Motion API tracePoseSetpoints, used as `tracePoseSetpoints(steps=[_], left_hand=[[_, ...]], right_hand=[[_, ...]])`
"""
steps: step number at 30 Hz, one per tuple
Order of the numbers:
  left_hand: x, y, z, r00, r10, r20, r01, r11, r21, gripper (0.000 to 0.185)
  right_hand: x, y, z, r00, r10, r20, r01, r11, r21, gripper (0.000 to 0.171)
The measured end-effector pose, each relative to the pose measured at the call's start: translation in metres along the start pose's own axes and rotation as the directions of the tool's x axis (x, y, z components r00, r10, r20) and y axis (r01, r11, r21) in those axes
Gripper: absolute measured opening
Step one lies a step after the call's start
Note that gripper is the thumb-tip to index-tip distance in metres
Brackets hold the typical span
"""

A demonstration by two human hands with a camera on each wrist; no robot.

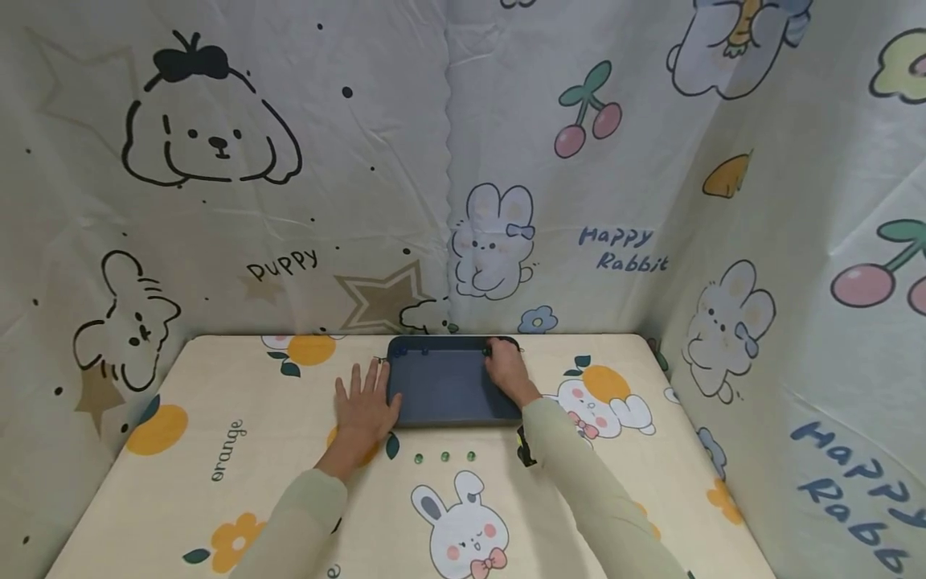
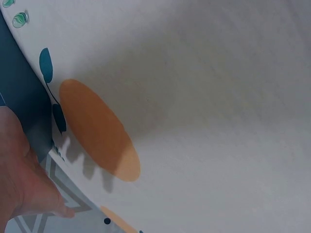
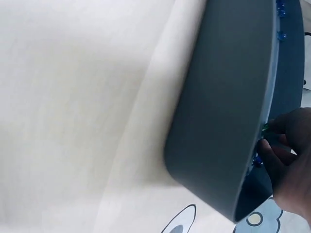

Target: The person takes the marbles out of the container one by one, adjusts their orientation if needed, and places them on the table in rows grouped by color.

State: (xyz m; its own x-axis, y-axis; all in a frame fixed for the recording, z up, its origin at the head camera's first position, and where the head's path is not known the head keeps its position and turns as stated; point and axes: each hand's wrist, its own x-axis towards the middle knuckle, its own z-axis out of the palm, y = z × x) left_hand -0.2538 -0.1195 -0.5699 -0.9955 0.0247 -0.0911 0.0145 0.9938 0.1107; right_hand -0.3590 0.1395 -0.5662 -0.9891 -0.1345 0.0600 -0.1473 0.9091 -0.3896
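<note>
A dark blue-grey tray (image 1: 454, 422) lies at the back of the table. My right hand (image 1: 509, 371) reaches over its right side into the back right corner. In the right wrist view, thumb and fingertip pinch a green marble (image 3: 266, 127); blue marbles (image 3: 257, 161) sit just below. My left hand (image 1: 365, 408) is spread with straight fingers beside the tray's left wall, its thumb right at the wall. Further blue marbles (image 1: 424, 351) lie inside along the back wall. In front of the tray, three green-swirled glass marbles (image 1: 444, 457) stand in a row on the cloth.
A printed cloth (image 1: 275, 426) with oranges and rabbits covers the table. Patterned curtains (image 1: 376, 161) hang close behind the tray and along both sides. A small black and yellow object (image 1: 526, 449) shows beside the right sleeve.
</note>
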Motion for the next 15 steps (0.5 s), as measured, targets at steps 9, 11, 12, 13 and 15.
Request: tracePoseSetpoints(steps=[9,11,12,13,15], left_hand=[[-0.0008,0.0009,-0.0003,1.0,-0.006,0.001,0.006,1.0,0.004,0.073],[-0.0005,0.0006,0.0004,1.0,-0.004,0.001,0.004,1.0,-0.002,0.073],[-0.0004,0.0004,0.0006,1.0,-0.005,0.004,0.005,1.0,-0.003,0.073],[-0.0004,0.0001,0.0007,1.0,-0.005,0.005,0.005,1.0,-0.006,0.073],[-0.0004,-0.001,0.001,1.0,-0.006,0.007,0.006,1.0,-0.005,0.073]], right_hand=[[0.0026,0.0057,0.0045,1.0,0.008,0.023,-0.007,0.999,-0.048,0.031],[0.0027,0.0049,0.0037,1.0,0.003,0.017,-0.002,0.998,-0.057,0.029],[0.0028,0.0043,0.0032,1.0,-0.001,0.014,0.002,0.998,-0.061,0.027],[0.0027,0.0039,0.0025,1.0,-0.003,0.012,0.004,0.998,-0.068,0.025],[0.0028,0.0031,0.0017,1.0,0.002,0.004,-0.002,0.998,-0.07,0.023]])
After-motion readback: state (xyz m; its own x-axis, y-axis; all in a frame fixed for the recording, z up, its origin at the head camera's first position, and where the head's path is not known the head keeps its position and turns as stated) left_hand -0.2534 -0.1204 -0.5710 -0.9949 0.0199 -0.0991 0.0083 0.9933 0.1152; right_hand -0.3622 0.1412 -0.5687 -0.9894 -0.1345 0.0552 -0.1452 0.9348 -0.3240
